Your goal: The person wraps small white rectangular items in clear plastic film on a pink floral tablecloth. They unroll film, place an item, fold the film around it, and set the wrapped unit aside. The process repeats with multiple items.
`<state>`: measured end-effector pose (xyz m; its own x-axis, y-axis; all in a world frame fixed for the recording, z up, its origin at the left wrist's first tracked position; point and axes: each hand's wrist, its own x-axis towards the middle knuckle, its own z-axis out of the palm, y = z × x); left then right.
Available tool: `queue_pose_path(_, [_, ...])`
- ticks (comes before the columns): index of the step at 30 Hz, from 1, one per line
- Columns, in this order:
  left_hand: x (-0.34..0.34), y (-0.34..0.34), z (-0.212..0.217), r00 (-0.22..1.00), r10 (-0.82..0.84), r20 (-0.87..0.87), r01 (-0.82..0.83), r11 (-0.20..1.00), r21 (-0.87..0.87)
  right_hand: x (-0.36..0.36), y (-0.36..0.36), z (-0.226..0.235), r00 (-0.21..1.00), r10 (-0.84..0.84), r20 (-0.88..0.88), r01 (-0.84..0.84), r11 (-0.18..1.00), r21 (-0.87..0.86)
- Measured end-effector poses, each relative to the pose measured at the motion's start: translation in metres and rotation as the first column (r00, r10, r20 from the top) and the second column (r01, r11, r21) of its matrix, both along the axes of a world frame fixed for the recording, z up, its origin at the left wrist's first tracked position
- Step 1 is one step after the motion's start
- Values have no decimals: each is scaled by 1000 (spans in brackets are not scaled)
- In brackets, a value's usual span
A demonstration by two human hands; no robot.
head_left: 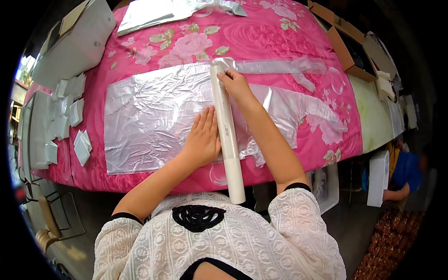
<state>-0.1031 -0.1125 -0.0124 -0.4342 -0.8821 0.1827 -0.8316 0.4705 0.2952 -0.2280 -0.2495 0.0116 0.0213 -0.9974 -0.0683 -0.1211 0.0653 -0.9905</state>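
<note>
A long whitish roll (227,135) lies across a clear, wrinkled plastic bag (149,116) on the table, its near end reaching past the table edge. My left hand (203,135) rests flat on the plastic, fingers stretched out together, just left of the roll. At the roll's far end, my right hand (234,85) has its thumb and fingers closed on it. To the right of the roll, more of the clear plastic spreads out with a curved cut edge. A narrow clear plastic strip (275,66) stretches right from the far end.
A pink flowered cloth (242,37) covers the table. Stacked silvery plastic sheets (154,14) lie at the back. White folded packets (82,147) and a white foam box (79,42) are on the left. An open cardboard box (352,53) stands right. Another person's arm (396,192) shows far right.
</note>
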Motion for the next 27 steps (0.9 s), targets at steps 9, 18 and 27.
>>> queue_pose_path(9, [2, 1, -2, 1000, 20, -23, -20, 1000, 10, -112, -98, 17, 417, -233, 879, 85, 972, 218])
queue_pose_path(18, [-3, 1, 1, 999, 10, -35, -11, 999, -32, -228, -109, 78, 454, -267, 850, 414, 908, 64])
queue_pose_path(27, [5, -5, -8, 983, -165, -80, 151, 977, -152, 123, 37, 74, 846, 434, 310, -301, 868, -396])
